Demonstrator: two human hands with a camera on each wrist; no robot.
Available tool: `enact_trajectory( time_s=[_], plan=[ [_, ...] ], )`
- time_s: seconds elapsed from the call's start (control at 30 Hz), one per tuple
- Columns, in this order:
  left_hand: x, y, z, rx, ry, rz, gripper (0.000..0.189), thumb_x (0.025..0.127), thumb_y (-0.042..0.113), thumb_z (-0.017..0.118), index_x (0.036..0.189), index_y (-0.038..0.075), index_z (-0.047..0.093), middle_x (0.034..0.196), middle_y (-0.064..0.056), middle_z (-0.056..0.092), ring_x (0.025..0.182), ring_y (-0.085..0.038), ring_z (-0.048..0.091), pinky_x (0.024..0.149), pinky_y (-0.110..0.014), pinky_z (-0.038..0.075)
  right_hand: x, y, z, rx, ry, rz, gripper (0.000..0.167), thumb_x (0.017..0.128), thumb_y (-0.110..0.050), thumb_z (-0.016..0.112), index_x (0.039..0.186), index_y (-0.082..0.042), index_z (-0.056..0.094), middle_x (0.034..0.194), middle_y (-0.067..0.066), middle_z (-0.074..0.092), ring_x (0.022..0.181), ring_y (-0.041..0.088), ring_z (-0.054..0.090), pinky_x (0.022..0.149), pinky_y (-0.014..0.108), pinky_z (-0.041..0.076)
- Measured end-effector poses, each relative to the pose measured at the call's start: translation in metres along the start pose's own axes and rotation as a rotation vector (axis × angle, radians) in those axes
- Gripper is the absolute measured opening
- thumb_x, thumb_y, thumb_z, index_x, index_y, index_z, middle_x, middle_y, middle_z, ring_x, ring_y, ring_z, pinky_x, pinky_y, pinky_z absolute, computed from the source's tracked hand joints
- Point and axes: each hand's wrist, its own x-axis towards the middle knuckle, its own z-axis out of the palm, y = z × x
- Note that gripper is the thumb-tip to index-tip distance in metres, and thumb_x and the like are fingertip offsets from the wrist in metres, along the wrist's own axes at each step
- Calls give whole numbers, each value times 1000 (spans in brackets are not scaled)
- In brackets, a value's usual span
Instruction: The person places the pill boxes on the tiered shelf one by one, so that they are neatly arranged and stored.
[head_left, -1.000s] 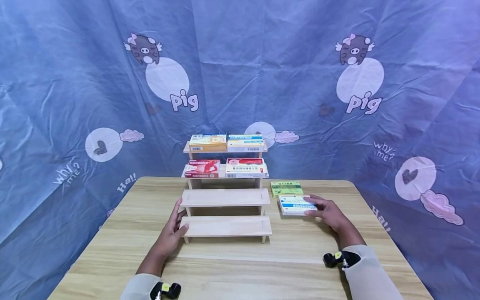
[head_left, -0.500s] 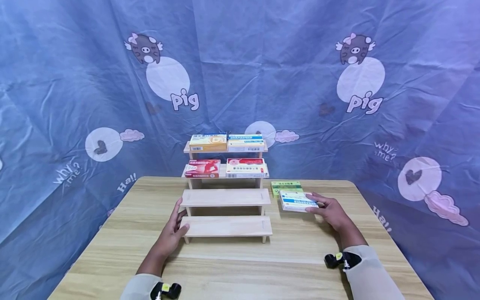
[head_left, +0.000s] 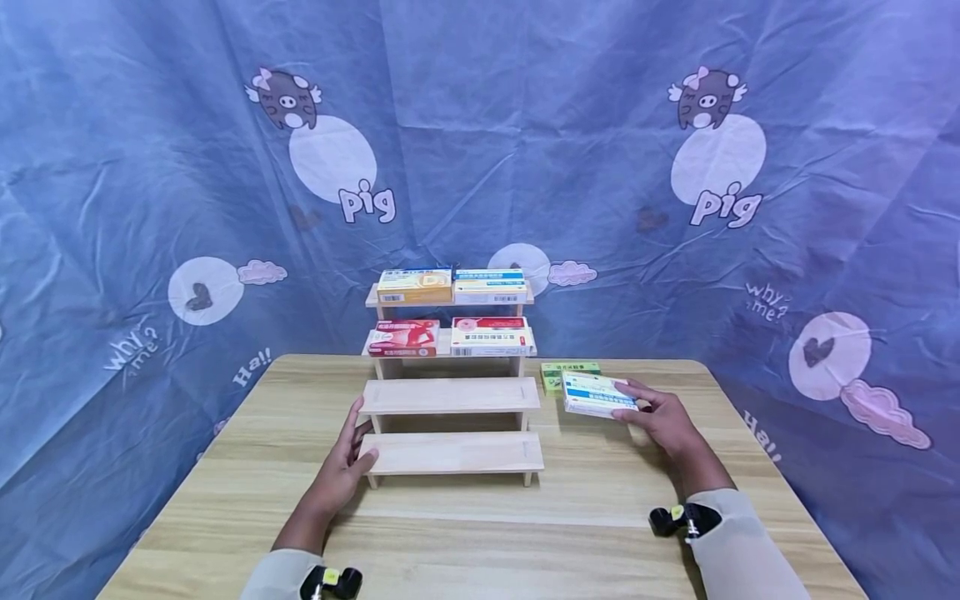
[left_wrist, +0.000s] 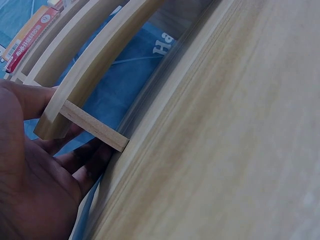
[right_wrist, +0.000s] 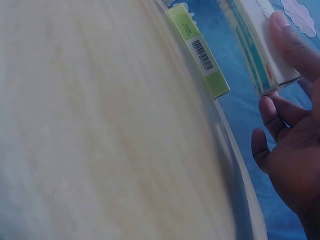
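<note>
In the head view my right hand (head_left: 666, 421) pinches one end of a white and blue medicine box (head_left: 600, 393), thumb on one side and fingers on the other. The right wrist view has this box (right_wrist: 255, 42) raised off the table. Behind it lies a green medicine box (head_left: 553, 377), partly covered by it. My left hand (head_left: 341, 471) holds the left end of a stepped wooden display rack (head_left: 453, 452). From the left wrist view, the thumb lies at a step's end and the other fingers reach under and behind it.
The rack's top step bears a yellow-orange box (head_left: 415, 286) and a white and blue box (head_left: 491, 286). On the step below lie a red box (head_left: 403, 337) and a red and white box (head_left: 491, 336). A blue printed curtain (head_left: 480, 167) hangs behind the wooden table (head_left: 480, 542).
My right hand has lifted the white and blue medicine box from the table and carried it slightly back and up, over part of the green box. The left hand stays on the rack.
</note>
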Motion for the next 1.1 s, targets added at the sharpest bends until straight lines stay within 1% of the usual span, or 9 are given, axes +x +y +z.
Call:
enact_trajectory(
  time_s=[0.03,0.13,0.27,0.43,0.53,0.63,0.77,0.9,1.1],
  plan=[
    [0,1,0,0,1,0,90,113,14,58,178,33,-1,179,-27,26,166,-48,29,129,-37,29,0,-1,0,11,9,4,72,90,-23,91,153,-9,59,176,19,35,166,43,30,115,31,40],
    [0,1,0,-14,-2,6,90,113,12,58,178,31,-1,179,-28,25,166,-48,28,122,-19,33,-1,-2,-2,43,35,25,75,88,-28,93,154,-13,60,178,14,34,155,32,44,97,18,38],
    [1,1,0,-28,-2,17,91,112,12,59,178,33,0,178,-29,27,166,-48,28,109,-3,29,-3,-5,-5,9,59,17,75,89,-32,92,154,-14,60,177,15,36,135,20,50,91,19,39],
    [1,1,0,-26,-2,13,91,112,13,59,177,36,0,178,-28,28,166,-47,29,109,-4,29,-3,-12,-7,-112,57,-50,71,92,-31,90,153,-11,61,175,23,38,154,41,45,88,18,41],
    [0,1,0,-33,-1,10,91,112,12,59,178,33,-1,177,-29,28,166,-48,28,108,-2,28,-3,-17,-7,-124,63,-69,70,92,-31,90,153,-11,62,174,23,39,157,42,43,88,17,42],
    [0,1,0,-35,1,10,90,112,13,59,178,28,0,177,-30,29,165,-49,28,107,-2,28,-4,-22,-7,-131,86,-93,68,92,-30,90,151,-10,64,172,23,43,146,25,52,86,17,43],
    [0,1,0,-34,3,13,90,112,13,60,178,25,0,177,-30,29,165,-49,28,107,-1,28,-5,-28,-7,-116,116,-138,65,93,-26,89,150,-7,64,170,26,44,115,-1,57,80,19,48],
    [0,0,0,-41,2,21,90,112,12,60,178,27,0,177,-30,28,165,-50,27,107,0,26,-9,-36,-7,-80,136,-163,63,95,-21,87,150,-4,63,169,30,43,91,-1,59,74,20,50],
    [0,-1,0,-45,-1,31,91,112,13,60,178,32,0,177,-30,28,165,-50,27,108,0,26,-16,-53,-8,-41,182,-170,62,95,-17,87,150,-2,63,167,26,47,84,1,60,72,18,51]
  ],
)
